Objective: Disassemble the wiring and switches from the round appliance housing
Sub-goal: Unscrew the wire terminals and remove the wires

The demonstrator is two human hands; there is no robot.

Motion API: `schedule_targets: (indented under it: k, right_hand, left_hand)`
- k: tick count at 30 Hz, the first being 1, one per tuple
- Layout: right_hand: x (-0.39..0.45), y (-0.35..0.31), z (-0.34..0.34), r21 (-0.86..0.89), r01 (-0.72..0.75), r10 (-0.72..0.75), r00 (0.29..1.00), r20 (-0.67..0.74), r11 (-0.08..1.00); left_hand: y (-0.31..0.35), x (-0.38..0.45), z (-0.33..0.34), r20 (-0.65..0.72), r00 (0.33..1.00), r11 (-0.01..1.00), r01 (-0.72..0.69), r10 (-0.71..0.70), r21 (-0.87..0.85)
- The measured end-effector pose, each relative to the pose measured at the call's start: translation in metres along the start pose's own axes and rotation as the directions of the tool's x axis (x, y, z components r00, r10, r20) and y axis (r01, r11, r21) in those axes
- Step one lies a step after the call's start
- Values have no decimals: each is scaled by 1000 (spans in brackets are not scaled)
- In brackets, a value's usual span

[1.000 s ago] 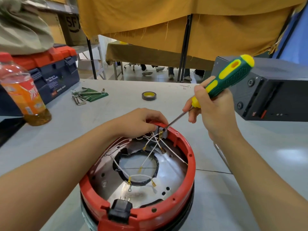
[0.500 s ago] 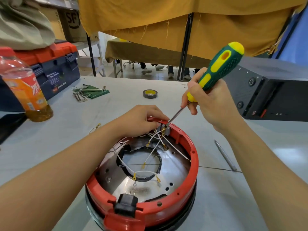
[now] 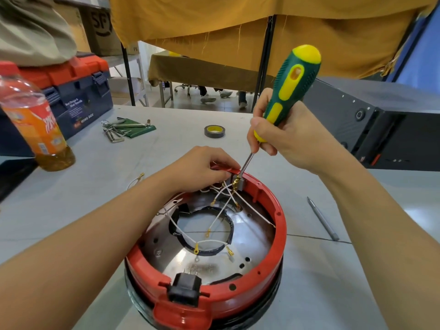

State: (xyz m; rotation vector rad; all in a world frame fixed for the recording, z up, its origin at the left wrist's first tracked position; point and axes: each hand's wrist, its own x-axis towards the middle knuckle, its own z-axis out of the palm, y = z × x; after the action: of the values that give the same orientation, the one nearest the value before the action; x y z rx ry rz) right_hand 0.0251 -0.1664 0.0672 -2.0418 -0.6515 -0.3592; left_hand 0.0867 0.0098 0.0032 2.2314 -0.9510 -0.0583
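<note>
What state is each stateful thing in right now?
Round red plastic appliance housing: open, inside exposed.
White wires with brass terminals: several ends loose, others at the far-rim grey terminal block.
Green-and-yellow-handled screwdriver: tip at that block.
Right hand: grips the screwdriver.
Left hand: fingers curled at the far rim.
Orange drink bottle: upright, nearly empty.
Red-lidded toolbox: closed.

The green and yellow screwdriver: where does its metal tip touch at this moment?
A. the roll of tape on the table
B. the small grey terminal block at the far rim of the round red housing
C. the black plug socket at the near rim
B: the right hand holds the green and yellow screwdriver with its tip on the small grey terminal block at the far rim of the round red housing.
</note>
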Motion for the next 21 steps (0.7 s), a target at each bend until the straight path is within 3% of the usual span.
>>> schedule_targets:
  k: [7, 15, 21]
  right_hand:
    - [9, 1, 11, -59, -3, 1, 999, -37, 998]
    - [10, 18, 9, 180, -57, 101, 964, -245, 982]
    - [13, 31, 9, 318, -93, 201, 923, -327, 944]
  left_hand:
    - [0, 0, 1, -2, 1000, 1000, -2, 2, 1]
    - [-2, 1, 1, 2, 1000, 1000, 13, -13, 7]
    - [-3, 1, 1, 6, 1000, 1000, 16, -16, -3]
